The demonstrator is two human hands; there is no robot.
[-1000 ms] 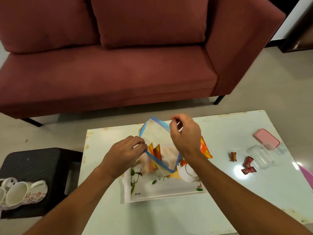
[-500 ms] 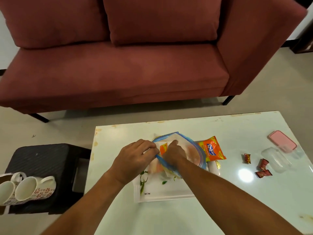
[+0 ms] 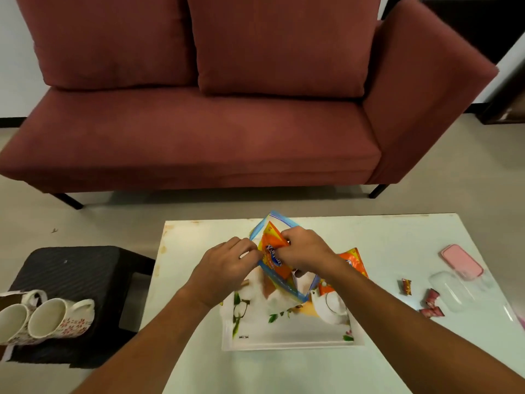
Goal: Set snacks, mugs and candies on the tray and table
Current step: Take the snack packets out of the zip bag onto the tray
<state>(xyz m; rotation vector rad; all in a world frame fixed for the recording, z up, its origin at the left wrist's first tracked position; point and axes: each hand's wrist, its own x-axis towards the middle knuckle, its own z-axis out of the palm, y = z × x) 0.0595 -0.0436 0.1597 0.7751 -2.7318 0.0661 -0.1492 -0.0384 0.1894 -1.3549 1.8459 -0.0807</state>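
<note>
While the mugs (image 3: pixel 58 319) wait on the black stool (image 3: pixel 74 265), your left hand (image 3: pixel 227 265) pinches the rim of the zip bag (image 3: pixel 287 287) above the tray (image 3: pixel 284 334). Your right hand (image 3: pixel 306 251), buried inside a moment ago, now grips an orange snack packet (image 3: pixel 274 255) drawn halfway out (a second packet (image 3: pixel 355 260) already lies on the table (image 3: pixel 397 237)), ready for placing.

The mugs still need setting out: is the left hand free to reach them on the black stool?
Probably not yet: the left hand pinches the rim of the zip bag while the right hand grips a snack packet. Otherwise nothing blocks the mugs.
</note>
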